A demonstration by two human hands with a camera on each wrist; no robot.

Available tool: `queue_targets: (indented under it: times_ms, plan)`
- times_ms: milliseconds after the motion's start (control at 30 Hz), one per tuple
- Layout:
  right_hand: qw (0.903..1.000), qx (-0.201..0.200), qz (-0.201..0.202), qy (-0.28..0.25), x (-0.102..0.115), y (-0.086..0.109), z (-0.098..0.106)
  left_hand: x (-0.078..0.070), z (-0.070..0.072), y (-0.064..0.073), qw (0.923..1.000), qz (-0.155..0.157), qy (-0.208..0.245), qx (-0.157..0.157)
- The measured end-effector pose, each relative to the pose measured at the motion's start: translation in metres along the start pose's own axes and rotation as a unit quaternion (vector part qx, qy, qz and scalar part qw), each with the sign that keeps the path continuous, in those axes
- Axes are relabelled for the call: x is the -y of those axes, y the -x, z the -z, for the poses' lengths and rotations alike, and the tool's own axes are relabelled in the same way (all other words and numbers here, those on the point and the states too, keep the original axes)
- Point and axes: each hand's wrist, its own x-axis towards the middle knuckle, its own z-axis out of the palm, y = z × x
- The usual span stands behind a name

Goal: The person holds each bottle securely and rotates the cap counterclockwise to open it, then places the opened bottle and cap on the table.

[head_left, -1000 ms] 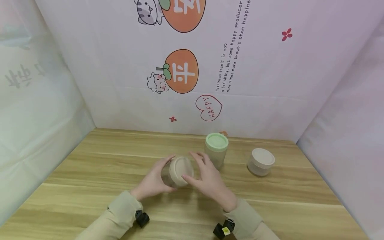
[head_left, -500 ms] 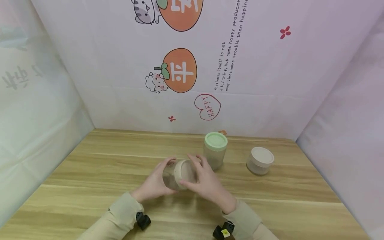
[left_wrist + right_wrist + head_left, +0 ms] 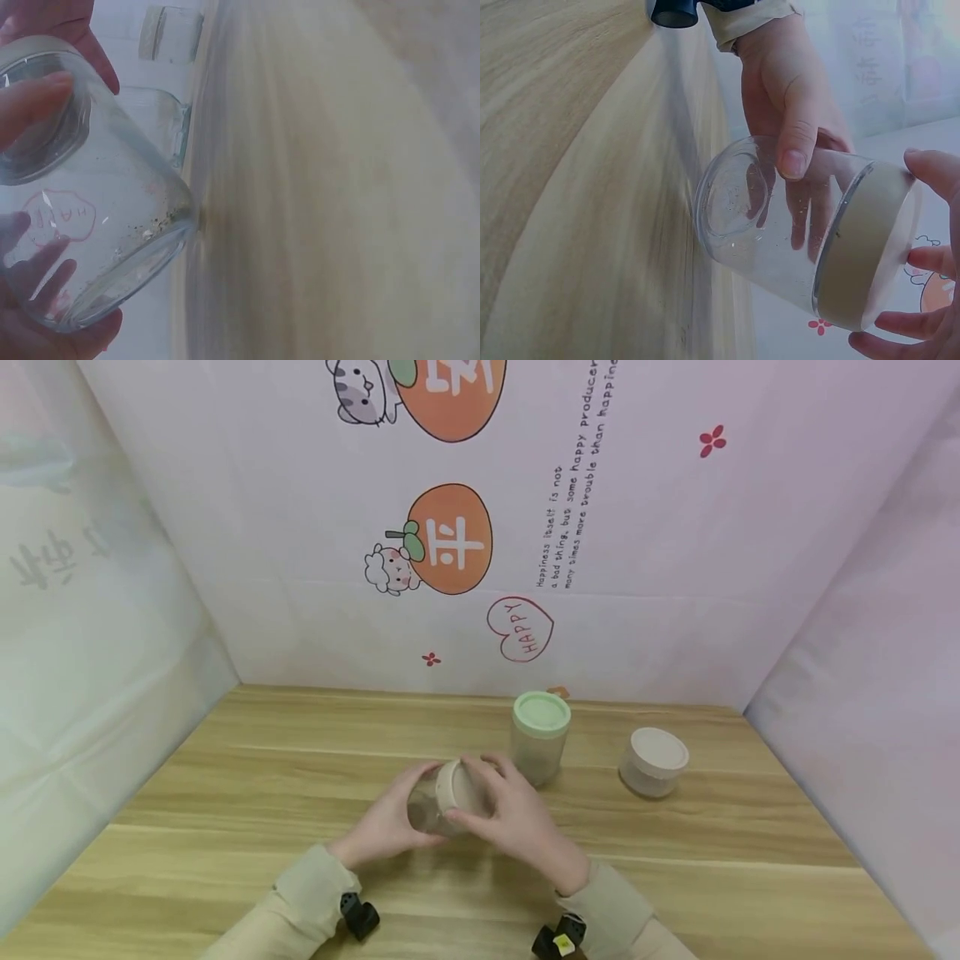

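A clear jar [image 3: 424,810] with a cream lid [image 3: 467,792] is tilted over the table, its lid towards the right. My left hand [image 3: 388,823] grips the jar's body from the left, the thumb low and the fingers round the far side. Fingers and thumb of my right hand [image 3: 517,820] hold the lid at its edge. In the left wrist view, small dark specks show inside the jar [image 3: 124,180] near its base. The right wrist view shows the lid [image 3: 866,247] sitting on the jar's mouth; I cannot tell whether it is loose.
Behind my right hand stands a tall clear jar with a green lid [image 3: 542,716]. Farther right is a short jar with a pale lid [image 3: 658,748]. The wooden table [image 3: 247,793] meets a printed white cloth wall [image 3: 315,635] at the back.
The jar has tipped further, so its lid now faces more to the right, and it sits slightly lower. My right fingers have come in closer on the lid. The other jars stay put.
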Motion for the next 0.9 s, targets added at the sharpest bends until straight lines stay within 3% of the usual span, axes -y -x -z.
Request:
queue_targets:
  times_ms: [200,500,900]
  plan:
    - [1.0,-0.003,0.0,0.006,0.0007,0.0004,0.001,-0.0016,0.0001,0.0013,0.9997,0.02,0.0,0.014]
    - [1.0,-0.008,0.001,-0.006,0.0047,-0.0025,0.0044,0.0021,0.0047,0.0008,0.9991,-0.013,-0.007,0.04]
    - [1.0,-0.005,0.001,-0.008,0.0061,-0.007,0.0067,0.0039,0.0075,-0.0022,0.9987,0.006,0.008,0.049]
